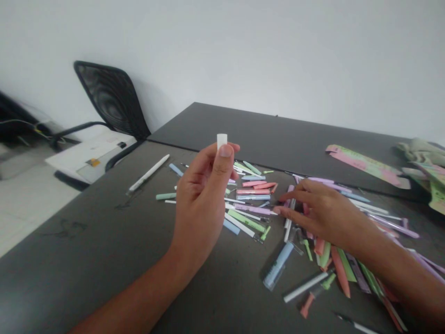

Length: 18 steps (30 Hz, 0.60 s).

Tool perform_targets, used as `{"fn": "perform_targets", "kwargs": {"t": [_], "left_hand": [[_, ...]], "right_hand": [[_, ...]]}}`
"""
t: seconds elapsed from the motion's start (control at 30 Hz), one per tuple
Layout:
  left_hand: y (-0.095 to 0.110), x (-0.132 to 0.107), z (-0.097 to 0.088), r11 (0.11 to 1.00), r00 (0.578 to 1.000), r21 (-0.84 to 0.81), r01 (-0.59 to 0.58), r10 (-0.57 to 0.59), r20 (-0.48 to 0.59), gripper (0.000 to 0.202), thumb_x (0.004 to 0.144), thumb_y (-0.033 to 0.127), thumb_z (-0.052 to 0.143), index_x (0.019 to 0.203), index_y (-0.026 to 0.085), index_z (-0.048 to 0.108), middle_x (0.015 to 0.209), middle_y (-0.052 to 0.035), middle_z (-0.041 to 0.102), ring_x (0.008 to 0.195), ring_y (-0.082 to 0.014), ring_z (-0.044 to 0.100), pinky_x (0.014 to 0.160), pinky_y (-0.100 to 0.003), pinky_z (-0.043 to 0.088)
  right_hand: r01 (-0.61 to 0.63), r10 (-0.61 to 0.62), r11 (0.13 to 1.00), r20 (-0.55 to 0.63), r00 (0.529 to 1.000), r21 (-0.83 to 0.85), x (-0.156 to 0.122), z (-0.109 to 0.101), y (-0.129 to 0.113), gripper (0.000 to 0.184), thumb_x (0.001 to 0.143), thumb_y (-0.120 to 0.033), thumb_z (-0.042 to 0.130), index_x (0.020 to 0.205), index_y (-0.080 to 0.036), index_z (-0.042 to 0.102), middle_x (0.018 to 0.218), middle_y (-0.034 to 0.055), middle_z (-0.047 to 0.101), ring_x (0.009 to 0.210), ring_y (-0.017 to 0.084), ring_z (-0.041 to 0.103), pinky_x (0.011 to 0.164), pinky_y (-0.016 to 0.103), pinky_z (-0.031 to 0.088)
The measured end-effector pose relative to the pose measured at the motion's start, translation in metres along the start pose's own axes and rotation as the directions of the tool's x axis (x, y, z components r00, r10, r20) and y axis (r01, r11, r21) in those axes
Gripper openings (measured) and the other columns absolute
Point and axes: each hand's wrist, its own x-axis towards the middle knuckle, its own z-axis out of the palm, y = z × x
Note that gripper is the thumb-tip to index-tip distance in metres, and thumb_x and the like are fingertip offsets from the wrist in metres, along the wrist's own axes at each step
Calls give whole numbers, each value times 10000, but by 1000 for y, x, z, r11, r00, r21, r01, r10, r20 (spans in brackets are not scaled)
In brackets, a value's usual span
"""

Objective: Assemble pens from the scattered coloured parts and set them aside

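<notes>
At left on the desk (86, 260), well apart from both hands, a white pen (149, 174). Next, raised over the desk, the left hand (205, 190), gripping a small white piece (221, 139) between thumb and fingers, upper end above the thumb tip. Then a lilac pen (252, 209) among scattered pen parts, tip just beside the right hand (321, 211), held low with thumb and forefinger parted; contact impossible to tell. Near that forearm, a coral pen barrel (340, 271).
</notes>
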Motion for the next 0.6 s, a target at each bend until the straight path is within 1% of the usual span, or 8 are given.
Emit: {"fn": "perform_targets", "kwargs": {"t": [0.1, 0.23, 0.37, 0.47, 0.6], "left_hand": [[2, 1, 0, 1000, 1000, -7, -1, 1, -5, 216, 1044, 440, 687, 1016, 269, 817, 767, 13, 607, 724, -150, 550, 713, -277, 444], [5, 3, 0, 999, 999, -36, 33, -34, -17, 203, 1035, 433, 703, 1007, 263, 808, 756, 17, 596, 692, -136, 545, 672, -263, 449], [5, 3, -1, 998, 999, -39, 43, -44, -21, 200, 1031, 436, 708, 1001, 265, 808, 753, 19, 590, 672, -130, 542, 647, -258, 449], [4, 3, -2, 999, 999, -14, 32, -32, -24, 211, 1030, 453, 705, 1007, 270, 808, 759, 18, 601, 659, -129, 532, 640, -263, 444], [3, 3, -2, 1000, 1000, -7, 19, -19, -17, 207, 1043, 437, 691, 1020, 269, 810, 763, 19, 596, 675, -128, 528, 649, -262, 436]], "right_hand": [[-36, 36, 999, 18, 999, -19, -2, -2, 5, 414, 1038, -582, 607, 1071, -221, 808, 922, 88, 693, 816, 256, 670, 757, 405, 495], [-42, 41, 999, 54, 998, 12, 0, -5, 5, 378, 1029, -558, 616, 1114, -237, 796, 889, 74, 702, 811, 253, 670, 748, 381, 482], [-66, 60, 997, 106, 993, 47, 1, -7, 1, 290, 984, -460, 657, 1141, -263, 801, 848, 51, 721, 758, 231, 661, 704, 348, 470], [-56, 47, 996, 120, 992, 65, 1, -9, 3, 276, 958, -418, 669, 1144, -270, 810, 839, 46, 734, 763, 232, 670, 699, 344, 478], [-17, 1, 991, 120, 993, 130, -1, -12, 11, 290, 1007, -437, 635, 1157, -273, 823, 878, 52, 760, 797, 224, 697, 714, 338, 498]]}}
